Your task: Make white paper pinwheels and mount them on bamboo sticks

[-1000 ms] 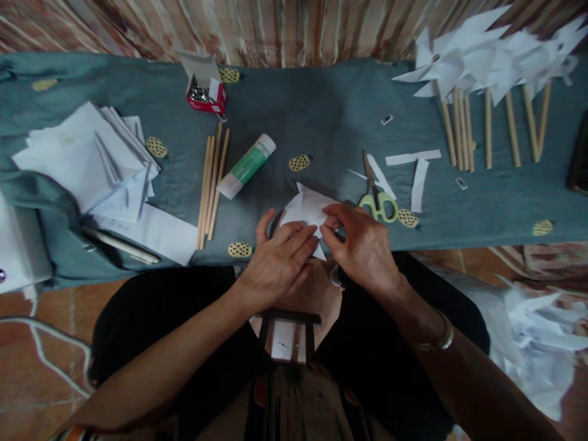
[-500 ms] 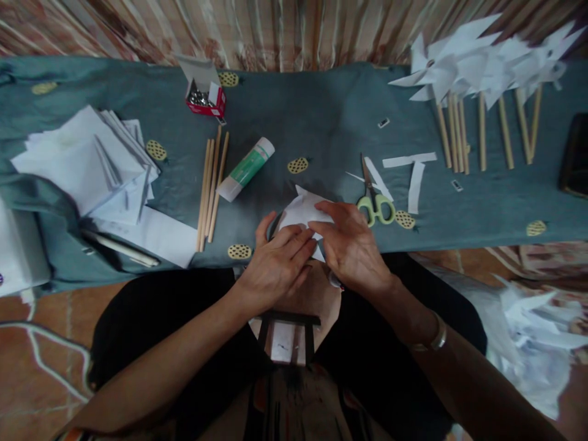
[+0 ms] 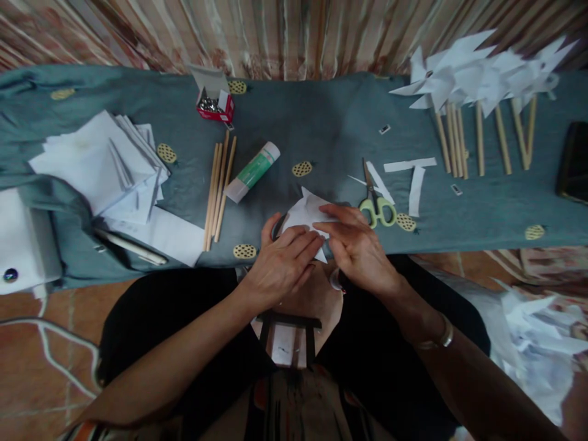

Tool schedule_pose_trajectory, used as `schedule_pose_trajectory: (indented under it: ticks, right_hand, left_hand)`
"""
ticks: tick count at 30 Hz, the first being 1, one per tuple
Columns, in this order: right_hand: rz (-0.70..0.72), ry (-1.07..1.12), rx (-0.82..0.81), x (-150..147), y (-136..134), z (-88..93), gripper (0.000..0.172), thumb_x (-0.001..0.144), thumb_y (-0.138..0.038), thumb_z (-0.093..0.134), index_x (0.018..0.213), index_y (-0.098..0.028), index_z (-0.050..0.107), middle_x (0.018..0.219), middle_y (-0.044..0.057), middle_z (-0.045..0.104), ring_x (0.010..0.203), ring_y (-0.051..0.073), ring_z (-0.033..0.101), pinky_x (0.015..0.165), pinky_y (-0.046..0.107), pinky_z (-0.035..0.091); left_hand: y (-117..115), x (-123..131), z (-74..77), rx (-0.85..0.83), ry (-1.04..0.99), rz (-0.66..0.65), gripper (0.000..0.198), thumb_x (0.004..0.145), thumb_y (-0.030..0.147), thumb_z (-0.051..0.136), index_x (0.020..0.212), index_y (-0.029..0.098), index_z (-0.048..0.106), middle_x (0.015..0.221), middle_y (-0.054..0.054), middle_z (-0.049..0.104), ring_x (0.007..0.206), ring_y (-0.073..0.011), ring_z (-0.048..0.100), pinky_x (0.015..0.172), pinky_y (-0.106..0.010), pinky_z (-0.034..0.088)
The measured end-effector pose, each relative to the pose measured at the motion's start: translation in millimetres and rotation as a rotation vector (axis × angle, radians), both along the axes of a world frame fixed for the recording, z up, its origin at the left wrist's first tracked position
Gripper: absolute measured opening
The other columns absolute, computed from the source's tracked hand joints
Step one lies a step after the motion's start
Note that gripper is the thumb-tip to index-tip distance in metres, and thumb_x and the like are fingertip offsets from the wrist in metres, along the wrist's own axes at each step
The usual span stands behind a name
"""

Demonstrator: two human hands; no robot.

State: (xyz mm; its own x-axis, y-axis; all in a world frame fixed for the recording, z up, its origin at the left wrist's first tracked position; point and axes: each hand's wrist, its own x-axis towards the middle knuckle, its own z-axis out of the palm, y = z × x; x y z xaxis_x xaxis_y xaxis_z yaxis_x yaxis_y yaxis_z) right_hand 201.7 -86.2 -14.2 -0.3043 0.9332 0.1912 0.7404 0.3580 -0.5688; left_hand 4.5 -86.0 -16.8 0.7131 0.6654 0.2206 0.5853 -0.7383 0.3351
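Note:
A folded white paper piece with pointed corners lies at the table's front edge between my hands. My left hand presses on its lower left part, fingers together and thumb at the left side. From the right, my right hand reaches over the paper, its index finger and thumb region touching the right side. Green-handled scissors lie just right of the paper. A green and white glue stick rests up and left of it, beside several wooden sticks. What is under my fingers is hidden.
Paper sheets are stacked at the left, with a pen in front. An open red box holds small metal pieces. Paper strips lie right of the scissors. Several paper pinwheels on sticks lie at the back right.
The view has shifted slightly, moving the table items a little in the picture. My hands stay at the paper, with only a slight change in my right fingers.

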Motion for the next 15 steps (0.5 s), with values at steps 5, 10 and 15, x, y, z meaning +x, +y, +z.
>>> schedule_pose_trajectory:
  ticks: [5,10,15]
  right_hand:
    - [-0.068,0.083,-0.009,10.4,8.5,5.6,0.039,0.091,-0.013,0.043,0.119,-0.020,0.069,0.127,0.010,0.070,0.121,0.026,0.063,0.105,0.050,0.050]
    - [-0.117,-0.056,0.044,9.4,13.7,7.0,0.036,0.095,-0.019,0.042,0.123,-0.015,0.066,0.128,0.015,0.068,0.120,0.029,0.063,0.108,0.052,0.047]
    - [-0.159,-0.025,0.023,10.2,20.0,11.4,0.031,0.093,-0.022,0.049,0.117,-0.015,0.068,0.118,0.013,0.074,0.108,0.027,0.069,0.098,0.046,0.054]
  left_hand:
    - [0.4,2.9,1.4,-0.005,0.027,0.004,0.037,0.094,0.027,0.057,0.129,0.015,0.059,0.123,-0.009,0.070,0.120,-0.0278,0.057,0.119,-0.063,0.023]
    - [1.5,3.4,1.7,-0.017,0.027,0.011,0.035,0.095,0.029,0.057,0.127,0.018,0.061,0.124,-0.008,0.069,0.120,-0.0273,0.058,0.118,-0.062,0.025]
    - [3.3,3.4,0.3,0.005,0.004,0.017,0.033,0.096,0.027,0.055,0.127,0.018,0.061,0.123,-0.008,0.070,0.119,-0.0263,0.058,0.119,-0.060,0.024]
